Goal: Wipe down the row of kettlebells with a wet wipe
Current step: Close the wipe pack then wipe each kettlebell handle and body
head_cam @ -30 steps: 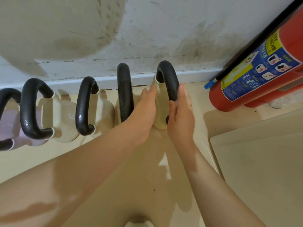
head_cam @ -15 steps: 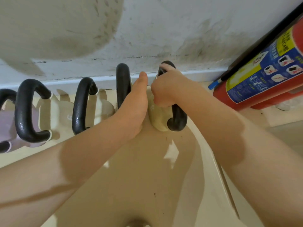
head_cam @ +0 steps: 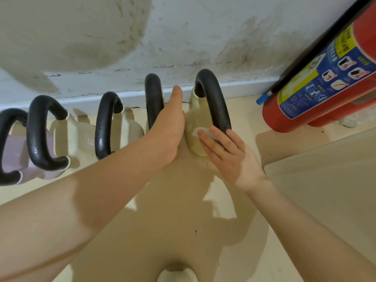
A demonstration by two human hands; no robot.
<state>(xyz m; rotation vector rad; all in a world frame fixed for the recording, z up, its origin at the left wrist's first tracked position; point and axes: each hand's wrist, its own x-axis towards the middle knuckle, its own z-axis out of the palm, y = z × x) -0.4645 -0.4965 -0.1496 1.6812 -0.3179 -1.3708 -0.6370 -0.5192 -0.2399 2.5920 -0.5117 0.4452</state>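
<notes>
A row of kettlebells with black handles stands on the floor along the wall. The rightmost one (head_cam: 193, 127) is olive-beige with a tall black handle (head_cam: 213, 98). My left hand (head_cam: 168, 127) lies flat against its left side, fingers straight, between it and the neighbouring kettlebell (head_cam: 152, 98). My right hand (head_cam: 225, 151) presses a small white wet wipe (head_cam: 200, 131) onto the front of its body just below the handle's near end. Further left stand a beige kettlebell (head_cam: 107, 127), another beige kettlebell (head_cam: 43, 133) and a lilac one (head_cam: 12, 151).
A red fire extinguisher (head_cam: 317, 86) with a blue and yellow label leans close on the right. The scuffed white wall and skirting run right behind the row. A pale raised slab (head_cam: 325, 180) fills the lower right. The beige floor stretches in front.
My right hand has left the top of the handle, where it was clenched, and come down to the front of the kettlebell's body with the wipe under its fingers. My left hand stays on the left side.
</notes>
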